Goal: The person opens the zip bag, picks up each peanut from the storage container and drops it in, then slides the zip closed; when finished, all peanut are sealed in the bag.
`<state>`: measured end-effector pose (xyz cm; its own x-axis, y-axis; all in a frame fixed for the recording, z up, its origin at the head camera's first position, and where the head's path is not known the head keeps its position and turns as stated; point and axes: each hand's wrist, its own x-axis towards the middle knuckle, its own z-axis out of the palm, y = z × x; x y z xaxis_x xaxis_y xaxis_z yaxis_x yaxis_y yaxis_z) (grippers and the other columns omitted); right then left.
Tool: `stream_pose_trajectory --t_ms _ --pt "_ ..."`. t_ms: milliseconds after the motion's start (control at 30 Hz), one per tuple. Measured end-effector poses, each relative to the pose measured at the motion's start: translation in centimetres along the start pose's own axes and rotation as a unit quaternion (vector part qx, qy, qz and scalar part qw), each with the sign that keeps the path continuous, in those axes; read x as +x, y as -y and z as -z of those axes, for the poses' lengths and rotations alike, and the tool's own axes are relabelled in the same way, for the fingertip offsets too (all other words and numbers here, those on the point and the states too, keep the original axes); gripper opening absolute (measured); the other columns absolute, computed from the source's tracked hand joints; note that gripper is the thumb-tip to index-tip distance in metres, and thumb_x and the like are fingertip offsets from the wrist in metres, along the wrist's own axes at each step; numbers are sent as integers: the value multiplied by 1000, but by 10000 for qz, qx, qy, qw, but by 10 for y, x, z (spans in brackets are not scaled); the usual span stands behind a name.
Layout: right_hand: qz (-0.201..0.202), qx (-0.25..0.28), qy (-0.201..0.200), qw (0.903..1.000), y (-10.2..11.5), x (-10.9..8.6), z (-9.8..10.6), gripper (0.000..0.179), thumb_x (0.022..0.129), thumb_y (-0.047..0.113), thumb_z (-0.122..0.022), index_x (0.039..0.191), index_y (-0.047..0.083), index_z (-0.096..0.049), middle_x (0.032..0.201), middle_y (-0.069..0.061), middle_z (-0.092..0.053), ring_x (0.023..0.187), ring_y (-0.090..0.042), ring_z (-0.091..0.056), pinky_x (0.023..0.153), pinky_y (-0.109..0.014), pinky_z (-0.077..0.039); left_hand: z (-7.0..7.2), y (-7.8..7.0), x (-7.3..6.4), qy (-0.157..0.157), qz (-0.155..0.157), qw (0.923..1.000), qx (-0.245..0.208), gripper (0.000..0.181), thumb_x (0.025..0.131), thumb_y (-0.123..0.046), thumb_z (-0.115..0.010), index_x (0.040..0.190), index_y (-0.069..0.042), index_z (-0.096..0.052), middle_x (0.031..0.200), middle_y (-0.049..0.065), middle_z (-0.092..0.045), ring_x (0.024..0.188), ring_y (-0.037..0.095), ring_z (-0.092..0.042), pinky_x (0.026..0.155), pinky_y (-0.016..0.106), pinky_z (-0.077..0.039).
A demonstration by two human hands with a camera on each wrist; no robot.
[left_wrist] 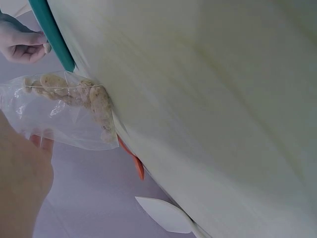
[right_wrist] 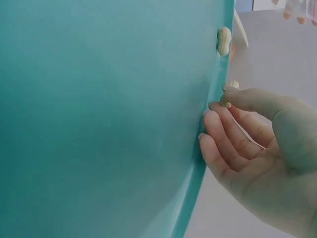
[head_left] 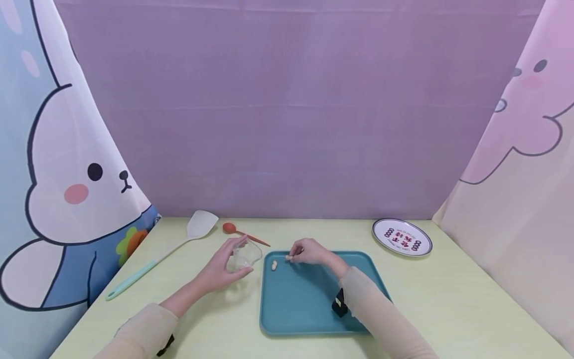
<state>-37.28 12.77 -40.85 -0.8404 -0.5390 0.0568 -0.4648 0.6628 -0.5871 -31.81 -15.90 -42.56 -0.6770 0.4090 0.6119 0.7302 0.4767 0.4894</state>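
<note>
My left hand (head_left: 219, 269) holds a clear plastic bag (head_left: 247, 255) just left of the teal tray (head_left: 309, 319). In the left wrist view, several peanuts in their shells (left_wrist: 101, 106) lie along the bag's lower side. Over the tray's far left part, my right hand (head_left: 312, 252) pinches a peanut (right_wrist: 232, 85) between thumb and fingertips, which partly cover it. Another peanut (head_left: 274, 266) lies on the tray near its left rim, a short way from the right fingers.
A white spatula (head_left: 202, 224) with a mint handle lies at the far left of the table. Beside it is a red-orange spoon (head_left: 229, 228). A white plate (head_left: 402, 238) with red lettering sits at the back right. A purple cloth (head_left: 287, 124) closes off the back.
</note>
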Motion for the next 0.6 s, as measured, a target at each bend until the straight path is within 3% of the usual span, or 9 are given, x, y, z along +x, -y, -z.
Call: stream_pose_trajectory --t_ms 200,400,600 --pt "93 42 -233 9997 2 -5 15 13 89 15 -63 97 7 -69 90 -4 -67 78 -12 -60 64 -26 -51 -1 0 0 20 -17 10000 -13 76 76 -22 -78 140 -5 -39 127 9 -54 118 23 -52 89 37 -50" --pt "398 65 -571 9976 20 -8 29 17 90 22 -63 98 9 -69 91 -2 -69 80 -12 -62 71 -26 -53 -1 0 0 51 -20 10000 24 76 76 -22 -78 139 -5 -40 127 8 -54 118 23 -52 89 37 -51" --pt "822 104 -754 9937 46 -7 31 15 88 23 -65 97 12 -70 91 0 -69 80 -7 -63 72 -21 -52 -2 0 0 108 34 9999 40 75 76 -23 -78 139 -4 -41 127 8 -55 117 23 -53 89 39 -51"
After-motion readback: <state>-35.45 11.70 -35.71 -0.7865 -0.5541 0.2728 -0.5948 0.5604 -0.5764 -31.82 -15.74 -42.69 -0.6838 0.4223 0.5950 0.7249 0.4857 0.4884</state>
